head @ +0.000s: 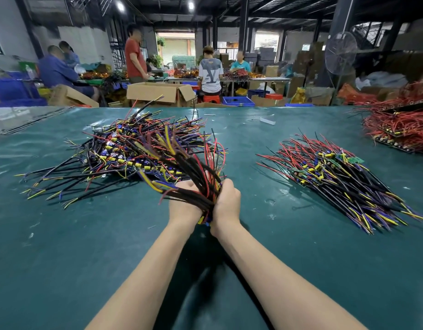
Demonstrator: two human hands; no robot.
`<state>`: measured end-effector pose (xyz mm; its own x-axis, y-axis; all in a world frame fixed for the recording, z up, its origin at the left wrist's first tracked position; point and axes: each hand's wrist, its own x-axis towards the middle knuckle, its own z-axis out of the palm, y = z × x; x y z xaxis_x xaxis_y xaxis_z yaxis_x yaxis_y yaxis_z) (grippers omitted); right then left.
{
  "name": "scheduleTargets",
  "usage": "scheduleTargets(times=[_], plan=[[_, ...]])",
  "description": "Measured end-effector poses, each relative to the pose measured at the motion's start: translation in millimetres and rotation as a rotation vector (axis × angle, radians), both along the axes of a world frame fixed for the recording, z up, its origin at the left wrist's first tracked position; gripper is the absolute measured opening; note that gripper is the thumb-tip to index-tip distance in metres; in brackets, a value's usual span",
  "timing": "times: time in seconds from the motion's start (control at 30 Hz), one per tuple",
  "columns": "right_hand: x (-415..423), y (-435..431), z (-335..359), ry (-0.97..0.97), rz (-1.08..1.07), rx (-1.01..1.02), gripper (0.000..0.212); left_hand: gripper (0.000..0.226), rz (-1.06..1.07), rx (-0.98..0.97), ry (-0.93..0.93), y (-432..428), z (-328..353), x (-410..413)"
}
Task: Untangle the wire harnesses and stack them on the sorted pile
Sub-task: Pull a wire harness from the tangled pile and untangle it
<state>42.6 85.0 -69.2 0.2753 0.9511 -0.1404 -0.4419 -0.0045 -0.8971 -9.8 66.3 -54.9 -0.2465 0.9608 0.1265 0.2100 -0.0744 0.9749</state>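
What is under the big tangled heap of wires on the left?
The tangled heap lies on the green table cover, which shows around its edges. Whether anything else is under the dense middle cannot be seen: the wires cover it.

I'm at a long green-covered bench (62, 234) on a small factory floor, with wire harnesses (139, 148) heaped in front of me and a sorted pile (336, 177) off to my right. Beyond the bench, other workers (210, 72) sit at tables (265, 79) strewn with more wiring. Around them are open cardboard boxes (155, 91), blue plastic crates (237, 100) and a standing fan (340, 53), all under dark steel columns (243, 20) and bare ceiling lamps (191, 5).
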Motion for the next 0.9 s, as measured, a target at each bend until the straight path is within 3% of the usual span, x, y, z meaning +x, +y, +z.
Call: scheduleTargets(times=[0.1,0.27,0.43,0.63,0.77,0.9], plan=[[0,0,1,0.005,0.050,0.020,0.042,0.027,0.070,0.084,-0.106,2,-3,0],[6,3,-3,-0.069,0.107,0.039,0.056,0.035,0.068,0.045,-0.164,1,-4,1],[3,1,-3,-0.090,0.133,0.007,0.042,0.040,0.084,-0.006,-0.110,7,-10,-6],[3,1,-1,-0.109,0.134,0.009,0.043,0.041,0.087,-0.049,-0.101,3,-8,-5],[1,2,-3,-0.023,0.180,-0.048,0.036,0.035,0.161,-0.157,-0.165,6,-13,-7],[-3,2,-1,-0.019,0.165,-0.029,0.035,0.035,0.106,-0.098,-0.140,7,-11,-14]])
